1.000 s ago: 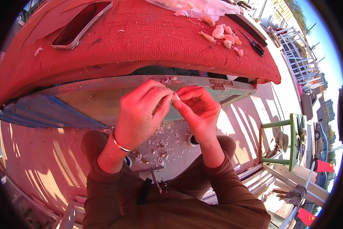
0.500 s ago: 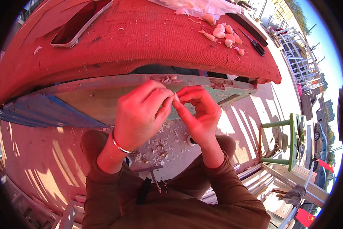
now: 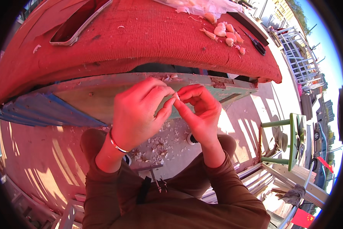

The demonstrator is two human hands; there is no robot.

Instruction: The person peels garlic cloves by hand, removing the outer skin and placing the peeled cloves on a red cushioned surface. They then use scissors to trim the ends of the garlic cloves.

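Between my two hands, at the fingertips, is a small pale garlic clove (image 3: 177, 96), mostly covered by fingers. My left hand (image 3: 141, 110), with a bangle at the wrist, pinches it from the left. From the right, my right hand (image 3: 200, 110) grips it between thumb and forefinger. Both hands are above my lap, just in front of the table's edge. Several garlic cloves (image 3: 230, 35) lie in a small heap at the far right of the red-covered table (image 3: 141, 42), beside dark-handled scissors (image 3: 258, 46).
A phone-like tray with a pale rim (image 3: 66, 41) lies at the table's far left. A clear plastic bag (image 3: 206, 7) sits at the back. Garlic skins (image 3: 156, 149) litter the ground between my feet. A green stool (image 3: 292, 141) stands at right.
My hands stay nearly in place. The left hand has shifted very slightly left, and the fingertips have changed their hold on the clove a little.
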